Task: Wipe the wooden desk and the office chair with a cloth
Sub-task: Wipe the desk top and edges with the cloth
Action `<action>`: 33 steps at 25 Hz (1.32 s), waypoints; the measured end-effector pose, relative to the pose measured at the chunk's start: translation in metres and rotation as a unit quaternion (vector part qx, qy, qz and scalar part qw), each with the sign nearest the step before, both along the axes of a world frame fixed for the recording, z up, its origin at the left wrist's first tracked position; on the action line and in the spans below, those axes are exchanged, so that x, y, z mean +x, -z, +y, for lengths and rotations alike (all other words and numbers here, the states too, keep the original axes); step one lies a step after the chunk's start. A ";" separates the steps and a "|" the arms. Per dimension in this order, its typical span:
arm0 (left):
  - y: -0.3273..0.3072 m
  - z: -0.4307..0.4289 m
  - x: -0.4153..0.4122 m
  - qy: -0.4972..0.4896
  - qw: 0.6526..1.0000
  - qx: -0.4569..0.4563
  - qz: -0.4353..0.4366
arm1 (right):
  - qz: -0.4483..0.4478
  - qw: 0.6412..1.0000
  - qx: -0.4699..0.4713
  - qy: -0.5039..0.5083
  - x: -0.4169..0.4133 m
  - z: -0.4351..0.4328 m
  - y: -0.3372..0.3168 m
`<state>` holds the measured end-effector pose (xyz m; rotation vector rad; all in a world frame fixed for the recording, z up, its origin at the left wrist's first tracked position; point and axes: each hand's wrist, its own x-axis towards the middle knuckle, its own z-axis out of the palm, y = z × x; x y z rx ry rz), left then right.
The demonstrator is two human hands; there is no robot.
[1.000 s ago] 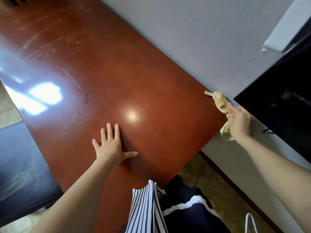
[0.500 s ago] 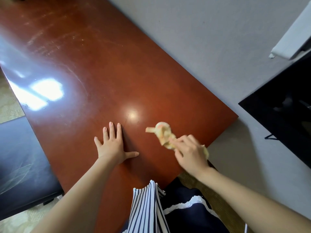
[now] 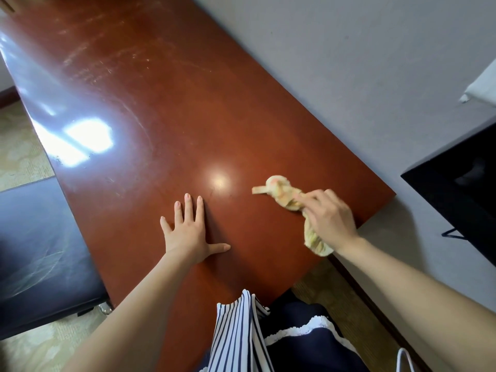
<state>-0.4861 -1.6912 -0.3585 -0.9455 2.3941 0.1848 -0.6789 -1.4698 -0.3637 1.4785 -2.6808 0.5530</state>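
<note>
- Right hand (image 3: 330, 218) grips the crumpled yellow cloth (image 3: 284, 196) near the wooden desk's (image 3: 161, 103) right corner.
- Left hand (image 3: 188, 229) lies flat, fingers straight, holding nothing, mid-tabletop.

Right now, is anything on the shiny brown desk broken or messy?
Only a little. The glossy reddish-brown wooden desk has pale scuff marks and fine scratches across its far end, dulling the shine there. Nothing is spilled. The crumpled yellow cloth is just bunched in the right hand.
</note>
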 end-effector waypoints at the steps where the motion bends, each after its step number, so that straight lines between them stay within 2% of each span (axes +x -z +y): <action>1: 0.000 0.000 0.000 -0.001 1.000 -0.001 0.000 | 0.005 0.999 0.004 0.048 -0.015 0.000 -0.001; 4: 0.001 -0.001 0.001 -0.004 1.000 0.002 0.005 | -0.020 0.974 0.014 0.227 -0.056 0.006 -0.001; 7: 0.002 -0.001 0.003 -0.003 1.000 0.001 0.008 | -0.069 0.923 -0.020 0.377 -0.077 0.002 -0.001; 11: 0.001 -0.001 0.001 -0.005 1.000 0.005 0.011 | -0.166 0.849 -0.052 0.498 -0.080 -0.038 -0.003; 12: 0.001 -0.001 0.001 -0.005 1.000 0.003 0.009 | -0.186 0.850 -0.039 0.491 -0.074 -0.049 -0.004; 15: 0.001 0.000 0.002 -0.007 1.000 0.001 0.014 | -0.110 0.940 0.055 0.319 -0.043 -0.079 -0.007; 17: 0.001 0.000 0.002 -0.009 1.000 0.002 0.018 | -0.064 0.977 0.064 0.191 -0.016 -0.098 -0.005; 20: 0.000 0.000 0.001 -0.007 1.000 0.001 0.015 | -0.075 0.996 0.032 0.043 0.026 -0.115 -0.002; 24: -0.003 0.001 0.002 -0.009 1.000 0.000 0.014 | -0.078 0.991 -0.028 -0.106 0.057 -0.113 0.001; 29: -0.005 0.000 0.003 0.000 1.000 0.003 0.014 | -0.044 0.982 -0.006 -0.184 0.025 -0.111 0.000; 33: -0.002 -0.013 0.016 -0.014 0.996 0.052 0.075 | -0.044 0.997 0.033 -0.053 -0.031 -0.121 -0.004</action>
